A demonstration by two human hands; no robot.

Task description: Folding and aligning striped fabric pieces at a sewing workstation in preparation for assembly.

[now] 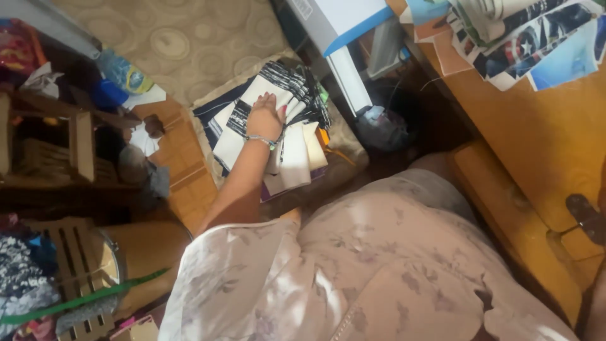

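Our left hand [265,117] rests flat, fingers spread, on the black-and-white fabric pieces [278,95] stacked at upper centre (right hand out of view), so we judge sorting underway, needing a pinch next.

Left arm stretched forward and down from a pale floral sleeve, elbow nearly straight, thin bracelet at the wrist. Left hand [265,115] laid palm down, fingers [270,98] extended and close together, pointing away from the body. Right hand out of frame.
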